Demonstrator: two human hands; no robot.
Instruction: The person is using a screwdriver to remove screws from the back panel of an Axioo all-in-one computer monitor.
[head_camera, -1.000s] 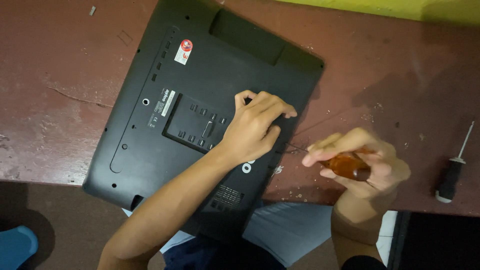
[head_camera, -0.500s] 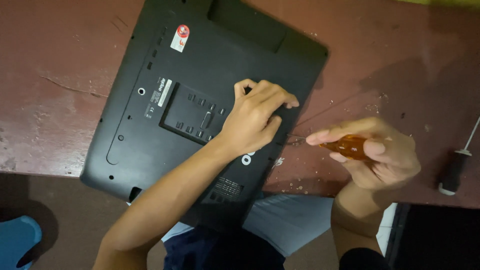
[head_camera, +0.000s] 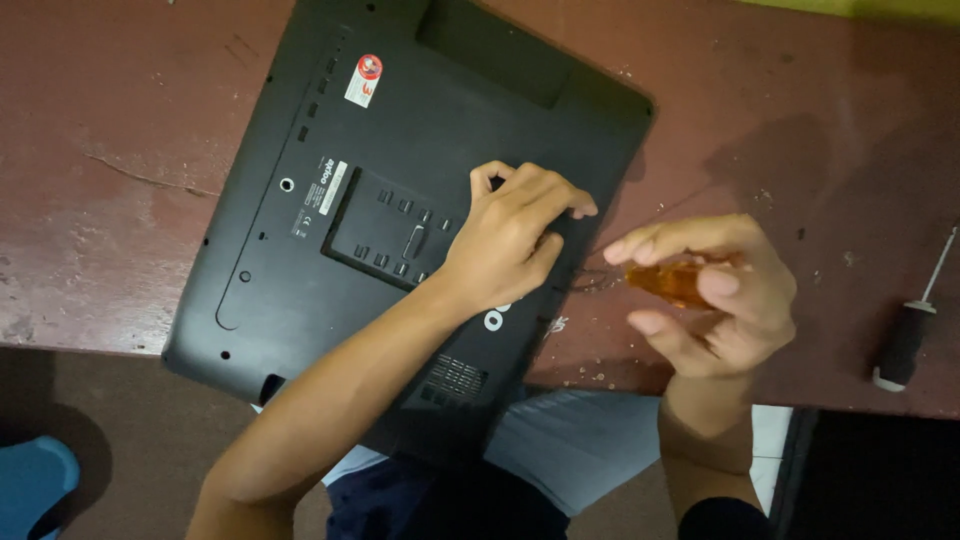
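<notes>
A black laptop (head_camera: 330, 250) lies upside down on the reddish-brown table (head_camera: 110, 130), with its near corner hanging over the table's front edge. My left hand (head_camera: 515, 235) rests flat on the laptop's underside near its right edge, fingers curled and pressing down. My right hand (head_camera: 715, 295) is closed around the orange handle of a screwdriver (head_camera: 672, 280). Its thin shaft points left toward the laptop's right edge, just beside my left hand. The tip is hard to make out.
A second screwdriver (head_camera: 905, 335) with a black handle lies on the table at the far right, shaft pointing away. A blue object (head_camera: 35, 480) sits on the floor at lower left. My lap shows below the table edge.
My right hand has turned the orange screwdriver and drifted slightly right. The left hand keeps its place on the laptop.
</notes>
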